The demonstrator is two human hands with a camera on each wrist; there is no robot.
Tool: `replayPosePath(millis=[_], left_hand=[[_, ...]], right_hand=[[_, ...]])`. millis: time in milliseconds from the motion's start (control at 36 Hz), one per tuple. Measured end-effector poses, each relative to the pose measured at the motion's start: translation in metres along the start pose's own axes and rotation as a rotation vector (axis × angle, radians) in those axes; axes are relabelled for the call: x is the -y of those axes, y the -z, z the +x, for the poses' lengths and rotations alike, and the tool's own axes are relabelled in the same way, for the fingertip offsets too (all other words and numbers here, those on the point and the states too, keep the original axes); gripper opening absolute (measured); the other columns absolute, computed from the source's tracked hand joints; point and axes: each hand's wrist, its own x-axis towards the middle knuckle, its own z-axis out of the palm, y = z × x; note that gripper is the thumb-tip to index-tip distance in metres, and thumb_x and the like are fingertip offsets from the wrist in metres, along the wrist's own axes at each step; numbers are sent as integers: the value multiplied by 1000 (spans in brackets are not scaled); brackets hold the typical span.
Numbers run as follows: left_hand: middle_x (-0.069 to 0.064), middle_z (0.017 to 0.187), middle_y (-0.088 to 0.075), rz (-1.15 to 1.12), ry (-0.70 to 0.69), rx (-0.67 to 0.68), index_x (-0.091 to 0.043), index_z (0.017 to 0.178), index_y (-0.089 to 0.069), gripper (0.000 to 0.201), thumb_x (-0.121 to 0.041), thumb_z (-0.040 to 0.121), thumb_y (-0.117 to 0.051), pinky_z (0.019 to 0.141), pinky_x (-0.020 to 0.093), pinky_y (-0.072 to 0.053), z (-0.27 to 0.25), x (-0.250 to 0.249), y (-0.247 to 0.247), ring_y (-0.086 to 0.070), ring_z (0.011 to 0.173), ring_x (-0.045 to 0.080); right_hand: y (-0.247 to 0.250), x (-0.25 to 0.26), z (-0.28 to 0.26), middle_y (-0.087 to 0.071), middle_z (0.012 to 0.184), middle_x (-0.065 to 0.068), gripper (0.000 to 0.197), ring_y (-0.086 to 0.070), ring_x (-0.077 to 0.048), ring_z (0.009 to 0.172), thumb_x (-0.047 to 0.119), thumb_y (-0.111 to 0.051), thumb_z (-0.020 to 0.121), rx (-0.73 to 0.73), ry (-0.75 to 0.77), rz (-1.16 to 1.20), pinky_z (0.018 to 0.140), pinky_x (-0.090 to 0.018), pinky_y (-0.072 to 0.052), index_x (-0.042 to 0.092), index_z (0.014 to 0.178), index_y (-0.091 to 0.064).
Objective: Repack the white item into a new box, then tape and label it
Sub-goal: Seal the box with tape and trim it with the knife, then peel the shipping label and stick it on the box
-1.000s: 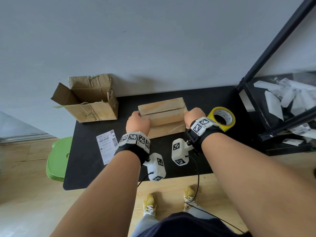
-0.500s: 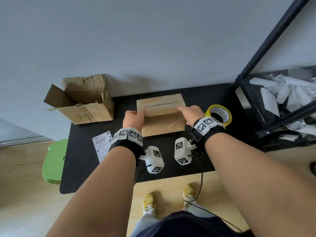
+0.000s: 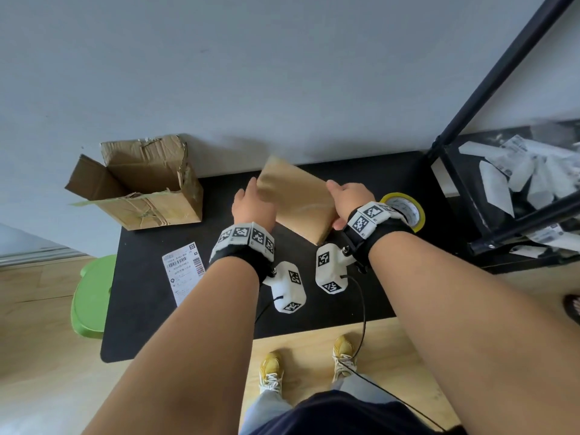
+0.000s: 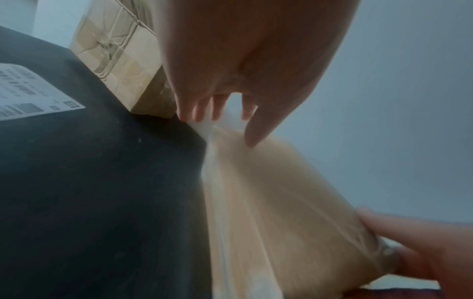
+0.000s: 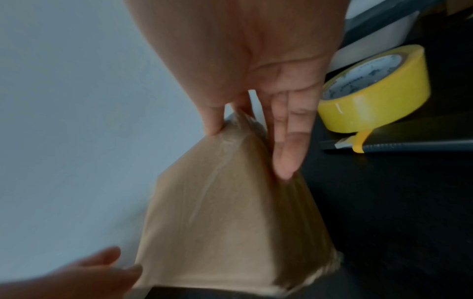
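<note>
New box point(image 3: 298, 200): was at centre frame of the head view, lifted and tilted above the black desk point(image 3: 150, 296), one corner toward the wall. Its image was blurred, so it was judged to be mid-turn, probably to bring another face up for taping or labelling.
Left hand point(image 3: 251, 204): held the box's left edge, thumb on one face and fingers behind it, a grip suited to pivoting, not pressing.
Right hand point(image 3: 350, 199): gripped the right end, thumb on the near face and fingers laid along the side, steadying the opposite corner.
Box surface: a glossy strip ran across it in both wrist views, judged to be tape already applied; not certain because of blur.
White item: not visible; presumed inside the closed box.
Tape roll point(image 3: 405, 210): yellow, stood just right of the right wrist, kept within reach.
Label point(image 3: 183, 271): printed sheet lay flat at lower left of the desk, apart from the box, judged not yet applied.
Old box point(image 3: 141, 186): torn, flaps open, sat at upper left against the wall, set aside.
Risk: a two-point edge grip on a turning box could slip.
</note>
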Motion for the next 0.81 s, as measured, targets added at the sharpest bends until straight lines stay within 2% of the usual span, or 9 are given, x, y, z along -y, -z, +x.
replayPosePath(millis=[56, 111, 194, 306, 389, 500, 556, 667, 806], left_hand=[[10, 149, -31, -5, 23, 15, -30, 147, -30, 69, -14, 83, -49, 100, 47, -44, -4, 4, -7, -43, 127, 35], [13, 144, -36, -13, 0, 63, -28, 147, -29, 66, -16, 86, -53, 96, 40, -47, -9, 9, -14, -52, 117, 33], [10, 137, -49, -21, -42, 100, -29, 150, -21, 68, -16, 92, -52, 81, 29, -42, -11, 16, -22, -57, 110, 25], [6, 140, -49, 5, -62, 88, -31, 151, -22, 67, -22, 93, -54, 89, 32, -43, -12, 22, -20, -55, 118, 24], [9, 142, -45, 30, -39, 53, -27, 150, -26, 61, -26, 94, -53, 94, 33, -42, -13, 28, -14, -53, 121, 26], [10, 146, -41, 58, 47, -12, -20, 148, -32, 55, -20, 95, -49, 94, 33, -43, -15, 49, 2, -52, 122, 26], [9, 145, -42, 84, 74, -43, -18, 145, -37, 51, -15, 95, -48, 86, 29, -41, -16, 65, 14, -52, 121, 25], [12, 141, -42, 143, 122, -87, -16, 139, -46, 46, -9, 94, -44, 82, 31, -42, -21, 100, 44, -55, 115, 30], [8, 143, -42, 295, 201, -87, -18, 136, -50, 48, -1, 91, -43, 99, 37, -42, -36, 149, 72, -49, 125, 29]], right_hand=[[-8, -7, 8, -69, 104, -19, 58, -66, -35, 93, 53, -40, 94, 22, -107, 45, 86, -40, -53, 0, 103, -64], [-19, -16, 13, -70, 100, -17, 60, -67, -34, 88, 56, -40, 92, 64, -223, 67, 81, -42, -51, 0, 95, -62], [-28, -22, 8, -68, 96, -14, 64, -67, -33, 91, 58, -35, 94, 77, -239, -14, 91, -44, -52, 0, 90, -59], [-24, -23, 3, -62, 100, -15, 55, -61, -33, 104, 51, -35, 99, 57, -187, -177, 87, -38, -46, 2, 94, -58], [-22, -19, 4, -59, 120, -17, 44, -55, -35, 112, 41, -45, 96, -31, -67, -275, 88, -39, -45, 3, 109, -63], [-27, -2, -4, -52, 110, -17, 16, -53, -38, 101, 22, -47, 92, -152, 141, -257, 76, -39, -44, 12, 90, -60], [-34, 12, -13, -53, 119, -15, 26, -53, -37, 110, 18, -47, 94, -158, 226, -224, 84, -38, -46, 13, 111, -65], [-58, 37, -35, -63, 113, -4, 29, -61, -28, 102, 18, -43, 94, -101, 367, -173, 79, -33, -49, 22, 114, -63], [-107, 52, -61, -65, 113, -2, 24, -61, -26, 101, 20, -54, 92, 87, 426, -200, 82, -29, -47, 20, 114, -64]])
